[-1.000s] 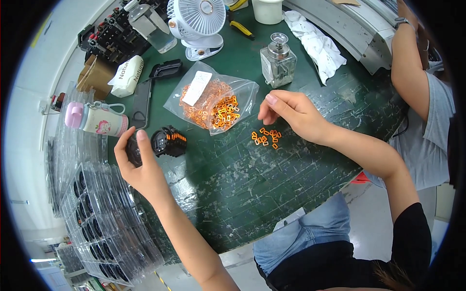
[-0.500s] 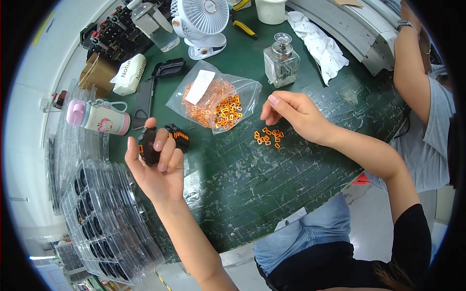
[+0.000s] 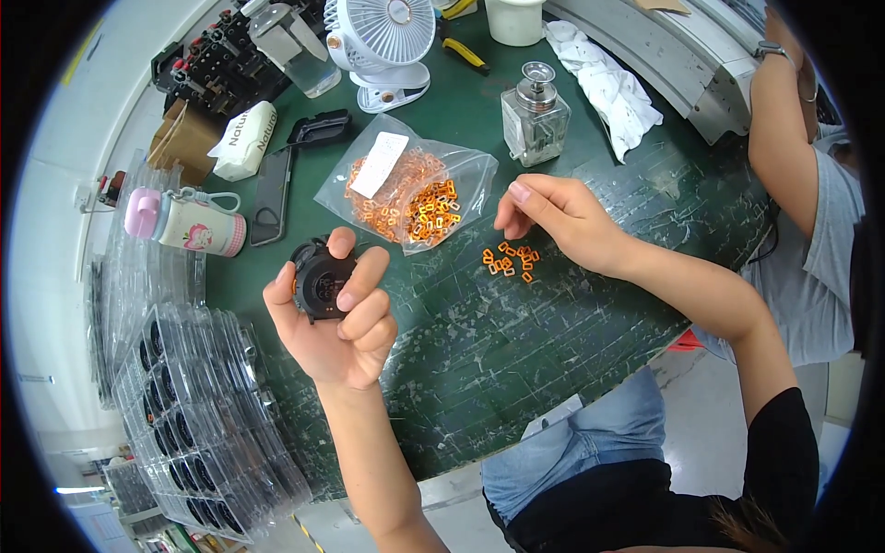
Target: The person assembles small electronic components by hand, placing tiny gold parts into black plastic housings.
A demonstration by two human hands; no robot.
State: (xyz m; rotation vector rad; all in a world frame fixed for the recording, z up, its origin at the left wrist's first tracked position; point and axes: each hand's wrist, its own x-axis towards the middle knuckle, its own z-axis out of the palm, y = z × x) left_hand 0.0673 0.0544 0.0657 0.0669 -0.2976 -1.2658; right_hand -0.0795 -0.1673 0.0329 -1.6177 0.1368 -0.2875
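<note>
A: Head view. Left hand (image 3: 339, 343)?
B: Nine o'clock, closed round a round black device (image 3: 321, 284), its printed face toward the camera.
A: Right hand (image 3: 573, 226)?
B: Two o'clock, fingertips narrow; cannot tell if anything's pinched. Orange loops (image 3: 506, 265) lie loose just below, near three.
A: Good handling?
B: My judgement: grip the rim, keep fingertips off that face.

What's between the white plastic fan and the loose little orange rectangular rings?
A clear plastic bag holding more orange rings lies between the fan and the loose rings, in the head view.
</note>
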